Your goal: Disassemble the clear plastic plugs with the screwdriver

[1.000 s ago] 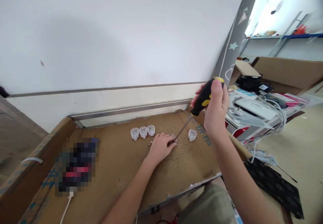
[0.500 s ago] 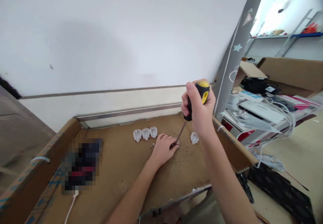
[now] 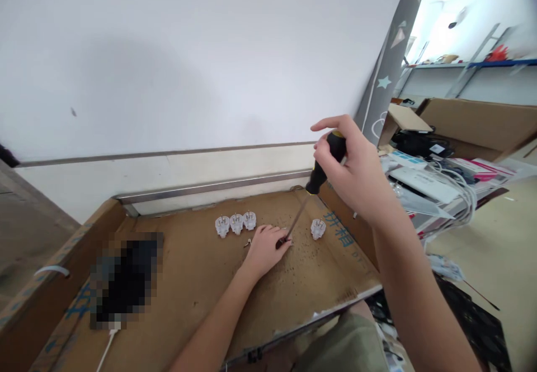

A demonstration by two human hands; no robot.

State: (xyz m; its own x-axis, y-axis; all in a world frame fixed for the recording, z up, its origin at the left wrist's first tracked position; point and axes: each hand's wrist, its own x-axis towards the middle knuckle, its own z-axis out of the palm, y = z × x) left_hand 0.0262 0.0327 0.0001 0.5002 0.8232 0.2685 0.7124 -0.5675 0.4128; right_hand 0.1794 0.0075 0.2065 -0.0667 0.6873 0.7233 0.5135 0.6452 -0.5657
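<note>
My right hand grips the black and yellow handle of a screwdriver, its index finger lifted off. The shaft slants down to the left, and its tip meets a small dark piece under my left fingers. My left hand is closed around that piece on the cardboard; the fingers hide most of it. Beyond the left hand, three clear plug parts with metal pins stand side by side. One more clear plug part sits to the right. A small metal piece lies beside my left hand.
The cardboard work surface has raised side walls and many small dark specks near the hands. A blurred-out dark object with a white cable lies at left. A white panel stands behind. Boxes and cables crowd the right.
My right hand has loosened its wrap on the screwdriver handle and turned, with the index finger raised. My left hand stays at the tip. The camera view has shifted slightly right.
</note>
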